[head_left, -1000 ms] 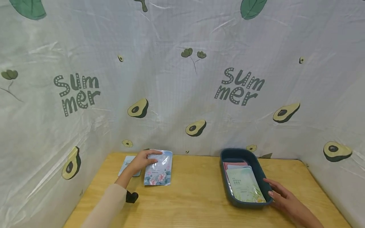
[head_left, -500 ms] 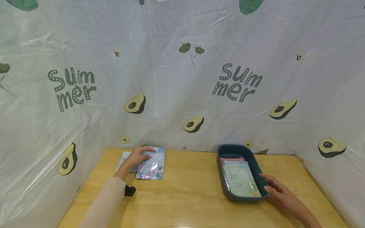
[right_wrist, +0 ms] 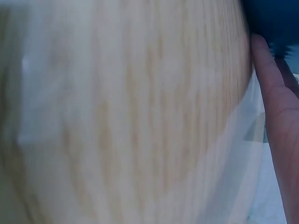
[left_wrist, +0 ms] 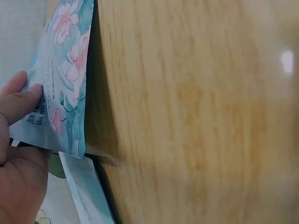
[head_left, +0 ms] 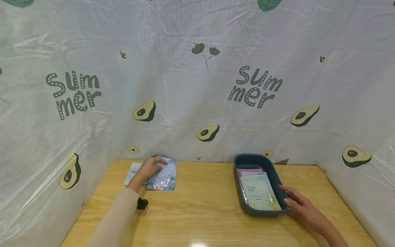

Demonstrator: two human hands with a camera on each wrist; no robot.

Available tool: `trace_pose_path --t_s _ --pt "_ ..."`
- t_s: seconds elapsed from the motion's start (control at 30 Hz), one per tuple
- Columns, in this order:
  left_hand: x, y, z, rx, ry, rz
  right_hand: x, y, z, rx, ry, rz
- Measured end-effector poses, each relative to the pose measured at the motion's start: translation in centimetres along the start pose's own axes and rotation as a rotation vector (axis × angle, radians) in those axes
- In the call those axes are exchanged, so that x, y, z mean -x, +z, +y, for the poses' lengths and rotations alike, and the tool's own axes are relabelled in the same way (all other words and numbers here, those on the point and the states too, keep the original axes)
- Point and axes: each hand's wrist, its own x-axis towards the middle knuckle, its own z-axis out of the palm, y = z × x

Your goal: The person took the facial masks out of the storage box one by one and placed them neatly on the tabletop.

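Observation:
My left hand [head_left: 152, 167] grips a shiny blue sheet mask packet [head_left: 163, 183] printed with pink lotus flowers, at the back left of the wooden table. In the left wrist view, thumb and a finger lie on the face of this packet, which stands tilted with a shadow beside its edge. Partly covered by that hand is a pale blue packet [head_left: 131, 173]. On the right, my right hand [head_left: 303, 207] touches the outer side of a dark blue bin [head_left: 242, 200] with relaxed fingertips. Inside the bin lie a pale green packet [head_left: 260, 193] and a pink packet [head_left: 242, 170].
A small black object [head_left: 142, 203] shows beside the left sleeve [head_left: 118, 212]. White plastic sheeting [head_left: 176, 85] with avocado prints rises behind and along both sides of the table [head_left: 200, 206].
The lotus packet has slid left and slightly back with my left hand, now close against the pale blue packet. The right hand stays at the bin. The head view has shifted slightly.

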Motion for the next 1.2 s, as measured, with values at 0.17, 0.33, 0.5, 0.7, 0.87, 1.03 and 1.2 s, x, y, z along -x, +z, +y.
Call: trace_pose_path --t_s 0.17,0.33,0.5,0.7,0.87,1.03,1.2 --pt "-0.5 0.0 0.4 -0.082 -0.038 0.003 0.0 0.0 0.0 0.010 -0.014 -0.007" --pt "-0.9 0.3 0.4 -0.141 -0.062 0.023 0.1 0.0 -0.2 -0.007 -0.015 -0.016" --pt "-1.1 0.5 0.5 -0.195 -0.055 0.068 0.2 -0.1 -0.3 -0.024 -0.015 -0.021" --pt "-0.5 0.7 0.4 -0.226 -0.044 0.129 0.0 -0.1 0.0 -0.023 -0.005 -0.016" --pt "0.4 0.2 0.7 -0.222 -0.017 0.131 -0.5 -0.1 0.2 -0.002 -0.029 -0.019" --pt "0.8 0.2 2.0 -0.223 0.057 0.100 -0.6 -0.1 -0.2 0.009 -0.045 -0.026" --pt "0.9 1.1 4.8 -0.182 0.146 0.070 -0.1 -0.1 -0.3 -0.002 -0.032 -0.026"
